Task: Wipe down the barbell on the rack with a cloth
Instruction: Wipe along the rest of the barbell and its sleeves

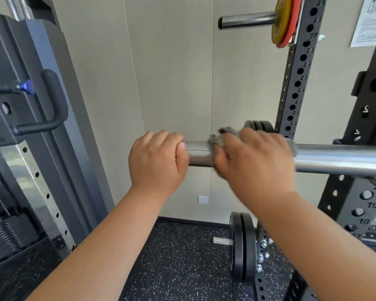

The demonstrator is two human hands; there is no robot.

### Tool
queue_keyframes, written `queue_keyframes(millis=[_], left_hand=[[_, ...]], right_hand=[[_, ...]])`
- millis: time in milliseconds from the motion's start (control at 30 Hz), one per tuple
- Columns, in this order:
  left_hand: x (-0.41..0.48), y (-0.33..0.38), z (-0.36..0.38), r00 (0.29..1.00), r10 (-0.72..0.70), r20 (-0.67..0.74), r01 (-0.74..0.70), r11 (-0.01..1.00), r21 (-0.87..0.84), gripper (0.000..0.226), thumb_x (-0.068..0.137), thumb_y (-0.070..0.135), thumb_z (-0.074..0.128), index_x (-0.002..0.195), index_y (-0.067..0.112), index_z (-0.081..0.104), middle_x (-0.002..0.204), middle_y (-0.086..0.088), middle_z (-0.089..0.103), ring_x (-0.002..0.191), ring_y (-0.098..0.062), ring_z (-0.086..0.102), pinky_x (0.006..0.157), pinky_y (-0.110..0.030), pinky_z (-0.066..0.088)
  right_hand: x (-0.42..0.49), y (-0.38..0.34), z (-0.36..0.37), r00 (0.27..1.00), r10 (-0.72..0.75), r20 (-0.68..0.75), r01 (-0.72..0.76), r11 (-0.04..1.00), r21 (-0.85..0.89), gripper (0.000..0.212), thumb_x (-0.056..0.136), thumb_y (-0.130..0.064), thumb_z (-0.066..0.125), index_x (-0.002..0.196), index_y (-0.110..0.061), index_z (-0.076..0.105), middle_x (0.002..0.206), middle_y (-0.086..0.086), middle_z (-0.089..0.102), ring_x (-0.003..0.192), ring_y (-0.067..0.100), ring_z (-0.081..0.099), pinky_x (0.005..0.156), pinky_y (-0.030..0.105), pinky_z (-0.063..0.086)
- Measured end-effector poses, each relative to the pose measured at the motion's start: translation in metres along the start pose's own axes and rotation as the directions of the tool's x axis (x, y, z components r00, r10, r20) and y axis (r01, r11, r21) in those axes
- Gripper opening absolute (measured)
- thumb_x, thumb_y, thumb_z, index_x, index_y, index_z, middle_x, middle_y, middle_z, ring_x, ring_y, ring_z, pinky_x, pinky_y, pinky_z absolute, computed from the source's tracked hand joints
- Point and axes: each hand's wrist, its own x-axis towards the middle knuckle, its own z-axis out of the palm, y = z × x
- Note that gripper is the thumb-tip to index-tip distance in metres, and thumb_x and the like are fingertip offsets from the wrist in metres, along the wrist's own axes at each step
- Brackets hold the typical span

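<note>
The steel barbell (339,158) lies horizontally across the black rack (300,83), its sleeve end pointing left. My left hand (159,161) grips the very end of the sleeve, thumb on top. Just to its right, my right hand (256,159) wraps a grey cloth (218,139) around the sleeve; the hand is blurred. Most of the cloth is hidden under my fingers, with folds showing above the knuckles and at the right.
A grey cable machine (30,127) with a weight stack stands at the left. Yellow and red plates (285,21) hang on a peg up right. Black plates (242,246) sit on a lower peg over the speckled rubber floor (178,261). A beige wall is behind.
</note>
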Motion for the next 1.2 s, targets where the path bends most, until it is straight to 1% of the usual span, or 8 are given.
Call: queue_keyframes(millis=[133, 233, 367, 500, 733, 867, 1000, 1200], left_hand=[[-0.002, 0.005, 0.004, 0.999, -0.033, -0.034, 0.032, 0.999, -0.022, 0.036, 0.098, 0.029, 0.037, 0.088, 0.017, 0.069, 0.077, 0.000, 0.063, 0.070, -0.029, 0.050, 0.067, -0.038, 0.036], [-0.001, 0.007, 0.007, 0.998, -0.050, -0.045, 0.049, 0.999, -0.015, 0.036, 0.097, 0.029, 0.038, 0.086, 0.016, 0.069, 0.077, -0.001, 0.063, 0.069, -0.030, 0.049, 0.066, -0.038, 0.036], [-0.001, 0.005, 0.005, 0.999, -0.022, -0.043, 0.021, 1.000, -0.013, 0.038, 0.100, 0.030, 0.036, 0.082, 0.016, 0.067, 0.075, -0.002, 0.061, 0.068, -0.030, 0.047, 0.065, -0.037, 0.033], [-0.001, 0.001, 0.001, 1.000, 0.007, -0.011, -0.007, 1.000, -0.029, 0.038, 0.100, 0.031, 0.036, 0.086, 0.016, 0.069, 0.078, -0.001, 0.063, 0.070, -0.030, 0.050, 0.067, -0.039, 0.036], [0.000, 0.002, 0.005, 1.000, 0.001, -0.030, -0.002, 1.000, -0.031, 0.037, 0.099, 0.030, 0.037, 0.085, 0.017, 0.069, 0.073, -0.001, 0.062, 0.066, -0.030, 0.048, 0.064, -0.040, 0.037], [-0.001, 0.003, 0.004, 0.999, 0.000, -0.035, -0.001, 0.999, -0.038, 0.039, 0.100, 0.031, 0.037, 0.085, 0.017, 0.069, 0.075, -0.002, 0.063, 0.067, -0.031, 0.049, 0.064, -0.041, 0.038], [-0.002, 0.001, -0.001, 1.000, 0.018, 0.003, -0.018, 0.999, -0.050, 0.037, 0.101, 0.032, 0.037, 0.087, 0.017, 0.068, 0.076, -0.001, 0.062, 0.070, -0.031, 0.050, 0.066, -0.042, 0.036], [-0.005, 0.006, -0.003, 1.000, -0.011, -0.002, 0.011, 0.997, -0.080, 0.035, 0.101, 0.029, 0.038, 0.095, 0.016, 0.070, 0.082, -0.003, 0.065, 0.076, -0.032, 0.050, 0.071, -0.044, 0.038]], right_hand=[[-0.010, 0.039, -0.018, 0.990, 0.133, -0.055, -0.136, 0.990, -0.045, 0.048, 0.108, -0.039, 0.036, 0.077, -0.016, 0.064, 0.067, 0.004, 0.054, 0.065, 0.030, 0.054, 0.073, 0.046, 0.045], [-0.006, 0.013, -0.008, 0.981, 0.173, -0.091, -0.181, 0.980, -0.080, 0.045, 0.106, -0.036, 0.042, 0.075, -0.015, 0.066, 0.069, 0.008, 0.058, 0.067, 0.032, 0.056, 0.075, 0.046, 0.039], [0.009, -0.047, 0.020, 0.992, 0.082, -0.097, -0.085, 0.996, -0.035, 0.035, 0.101, -0.036, 0.052, 0.073, -0.020, 0.067, 0.068, 0.008, 0.057, 0.065, 0.033, 0.057, 0.070, 0.043, 0.039], [0.002, -0.024, 0.010, 0.999, -0.022, -0.049, 0.022, 1.000, -0.002, 0.041, 0.105, -0.041, 0.042, 0.088, -0.020, 0.073, 0.072, 0.004, 0.061, 0.067, 0.030, 0.061, 0.071, 0.042, 0.043], [-0.008, 0.008, -0.005, 0.982, 0.171, -0.085, -0.178, 0.981, -0.077, 0.046, 0.108, -0.037, 0.039, 0.078, -0.016, 0.067, 0.071, 0.005, 0.056, 0.068, 0.031, 0.055, 0.079, 0.047, 0.044], [-0.001, -0.038, 0.019, 0.988, 0.077, -0.133, -0.085, 0.995, -0.059, 0.037, 0.103, -0.039, 0.046, 0.084, -0.020, 0.072, 0.073, 0.004, 0.058, 0.070, 0.031, 0.058, 0.077, 0.044, 0.040], [-0.002, -0.022, 0.012, 0.994, -0.036, -0.100, 0.032, 0.999, -0.040, 0.039, 0.106, -0.042, 0.045, 0.094, -0.019, 0.074, 0.076, 0.003, 0.063, 0.069, 0.029, 0.062, 0.073, 0.043, 0.046], [-0.016, 0.034, -0.012, 0.977, 0.173, -0.122, -0.187, 0.976, -0.110, 0.045, 0.106, -0.038, 0.038, 0.080, -0.015, 0.067, 0.073, 0.004, 0.061, 0.068, 0.030, 0.057, 0.078, 0.047, 0.046]])
